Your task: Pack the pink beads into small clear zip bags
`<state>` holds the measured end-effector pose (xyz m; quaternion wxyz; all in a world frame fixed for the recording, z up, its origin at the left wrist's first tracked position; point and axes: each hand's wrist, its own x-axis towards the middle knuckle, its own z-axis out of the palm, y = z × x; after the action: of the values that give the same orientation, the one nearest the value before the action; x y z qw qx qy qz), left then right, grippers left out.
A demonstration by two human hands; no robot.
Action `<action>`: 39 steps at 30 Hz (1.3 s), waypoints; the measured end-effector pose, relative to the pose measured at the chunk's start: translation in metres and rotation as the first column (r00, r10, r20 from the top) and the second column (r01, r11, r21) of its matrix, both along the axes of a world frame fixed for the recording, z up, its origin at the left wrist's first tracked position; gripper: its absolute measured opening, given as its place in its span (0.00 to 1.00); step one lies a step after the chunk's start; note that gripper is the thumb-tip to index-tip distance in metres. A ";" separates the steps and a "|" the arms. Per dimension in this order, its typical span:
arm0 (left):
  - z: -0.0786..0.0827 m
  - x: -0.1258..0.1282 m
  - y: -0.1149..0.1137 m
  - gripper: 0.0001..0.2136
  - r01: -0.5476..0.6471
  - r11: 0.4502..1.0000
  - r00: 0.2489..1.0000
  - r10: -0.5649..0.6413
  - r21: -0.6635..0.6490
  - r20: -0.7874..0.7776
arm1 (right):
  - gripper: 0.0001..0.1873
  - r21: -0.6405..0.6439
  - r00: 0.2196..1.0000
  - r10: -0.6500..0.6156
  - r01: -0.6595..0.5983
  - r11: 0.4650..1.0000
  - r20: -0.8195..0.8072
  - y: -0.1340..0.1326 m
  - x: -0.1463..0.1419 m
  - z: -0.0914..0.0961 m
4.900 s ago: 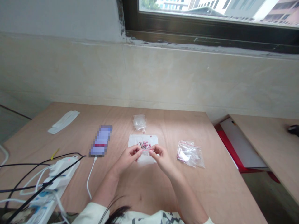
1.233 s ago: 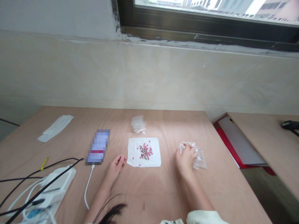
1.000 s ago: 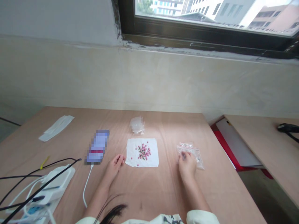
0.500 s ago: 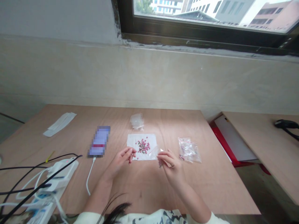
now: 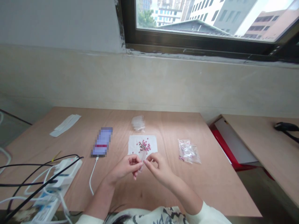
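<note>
As the left hand (image 5: 125,168) and right hand (image 5: 157,172) meet just over the near edge of a white tissue (image 5: 134,144), fingers of both are pinched closed on a small clear plastic bag (image 5: 141,163), contents hard to tell. Tissue holds loose pink pills + dark capsules (image 5: 144,145). Zip bag w/ pink pills (image 5: 188,151) lies to the right, well apart; another clear bag (image 5: 137,123) sits beyond the tissue, seemingly no pills.

The wooden surface (image 5: 210,189) carries a white tissue (image 5: 133,145) with pink pills (image 5: 144,145), two small plastic bags (image 5: 188,151) (image 5: 137,123), a phone (image 5: 102,142) and a power strip (image 5: 63,177).
</note>
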<state>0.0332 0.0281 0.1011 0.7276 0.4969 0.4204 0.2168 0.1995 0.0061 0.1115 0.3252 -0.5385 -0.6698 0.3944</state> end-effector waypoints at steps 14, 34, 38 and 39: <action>-0.027 0.003 -0.017 0.11 -0.130 0.991 0.990 0.130 -0.016 0.061 | 0.14 -0.441 0.853 -0.043 -0.226 0.868 -0.520 0.005 -0.009 -0.022; -0.014 -0.003 -0.003 0.11 -0.171 0.944 0.956 0.228 0.281 -0.185 | 0.06 -0.466 0.903 -0.273 0.095 0.880 -0.331 0.022 -0.018 -0.047; -0.043 -0.018 -0.005 0.15 -0.357 0.930 0.916 0.366 0.084 -0.162 | 0.12 -0.485 0.852 -0.156 -0.126 0.865 -0.499 0.022 -0.018 -0.042; -0.047 -0.019 -0.005 0.17 -0.366 0.930 0.922 0.366 0.021 -0.129 | 0.13 -0.482 0.839 -0.122 -0.179 0.858 -0.530 0.022 -0.019 -0.042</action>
<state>0.0142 0.0227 0.0537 0.6461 0.4214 0.5529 0.3150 0.1805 0.0286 0.0694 0.3395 -0.4607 -0.4285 0.6992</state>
